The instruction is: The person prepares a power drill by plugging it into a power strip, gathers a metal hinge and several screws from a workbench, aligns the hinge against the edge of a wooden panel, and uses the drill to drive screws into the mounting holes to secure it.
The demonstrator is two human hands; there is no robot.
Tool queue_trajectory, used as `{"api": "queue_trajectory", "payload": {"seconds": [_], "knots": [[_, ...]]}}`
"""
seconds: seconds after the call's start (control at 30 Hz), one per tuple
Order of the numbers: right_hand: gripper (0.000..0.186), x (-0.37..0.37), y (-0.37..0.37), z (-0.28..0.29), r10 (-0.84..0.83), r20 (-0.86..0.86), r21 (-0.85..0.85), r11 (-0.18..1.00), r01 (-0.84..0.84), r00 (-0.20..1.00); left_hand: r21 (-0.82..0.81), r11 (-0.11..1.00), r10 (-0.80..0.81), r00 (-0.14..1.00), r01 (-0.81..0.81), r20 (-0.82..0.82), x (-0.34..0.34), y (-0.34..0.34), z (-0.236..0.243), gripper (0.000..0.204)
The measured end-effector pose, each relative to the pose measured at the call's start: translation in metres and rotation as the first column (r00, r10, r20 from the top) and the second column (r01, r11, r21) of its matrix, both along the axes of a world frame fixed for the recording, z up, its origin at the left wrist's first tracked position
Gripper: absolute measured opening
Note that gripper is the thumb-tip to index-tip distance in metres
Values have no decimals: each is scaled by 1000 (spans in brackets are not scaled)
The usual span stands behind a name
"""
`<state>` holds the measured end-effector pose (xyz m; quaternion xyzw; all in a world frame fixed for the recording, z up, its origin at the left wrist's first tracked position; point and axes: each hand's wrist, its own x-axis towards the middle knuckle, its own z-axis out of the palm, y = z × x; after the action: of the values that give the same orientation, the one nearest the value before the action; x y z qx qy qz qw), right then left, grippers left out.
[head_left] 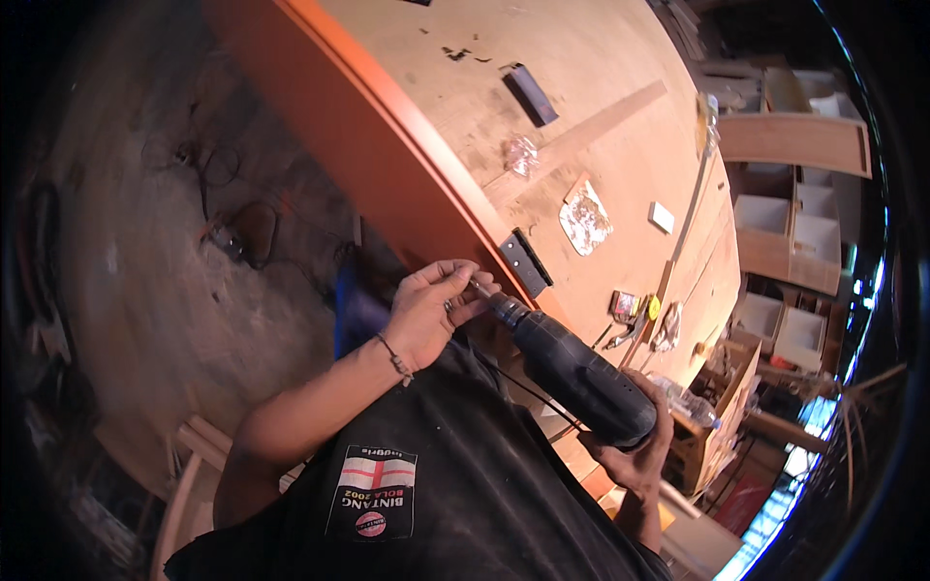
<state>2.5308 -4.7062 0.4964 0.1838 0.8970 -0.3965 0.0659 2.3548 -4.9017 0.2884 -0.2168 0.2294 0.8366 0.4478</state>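
Note:
My right hand [639, 441] is wrapped round the back end and handle of a dark power drill [581, 373], which tilts up and left across my front. At its chuck a thin bit [480, 290] reaches between the fingers of my left hand [431, 305]. Those fingers pinch together at the bit's tip; whatever small piece they may hold there is hidden. Just beyond the drill's nose, a dark metal hinge [526, 261] with holes sits at the near end of an orange panel [387, 126] standing on edge along the workbench [620, 242].
On the bench lie a dark block [530, 95], a flat wooden strip [601, 131], crumpled clear plastic [521, 155], a foil packet [585, 218] and a small white box [661, 217]. A plastic bottle [690, 402] lies right of the drill. Cables [257, 232] trail over the floor at left.

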Motion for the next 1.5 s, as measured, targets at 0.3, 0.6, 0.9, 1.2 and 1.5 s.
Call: {"api": "queue_trajectory", "payload": {"seconds": [0.3, 0.6, 0.9, 1.2, 1.5], "knots": [[94, 1, 13, 27, -487, 160, -305, 803, 512, 859, 69, 994, -91, 990, 84, 111, 11, 52, 8, 16], [89, 19, 36, -5, -550, 162, -480, 682, 552, 819, 127, 992, -22, 980, -4, 199, 22, 71, 16, 21], [85, 32, 46, -27, -670, 39, -574, 592, 565, 741, -567, 823, -389, 696, -31, -604, 4, 55, 10, 25], [87, 63, 56, -52, -740, -79, -476, 617, 627, 668, -615, 750, -592, -662, -243, -460, -120, 66, 4, 56], [86, 58, 49, -46, -783, -50, -497, 558, 665, 620, -695, 714, -542, -698, -88, -468, -131, 68, 0, 48]]}}
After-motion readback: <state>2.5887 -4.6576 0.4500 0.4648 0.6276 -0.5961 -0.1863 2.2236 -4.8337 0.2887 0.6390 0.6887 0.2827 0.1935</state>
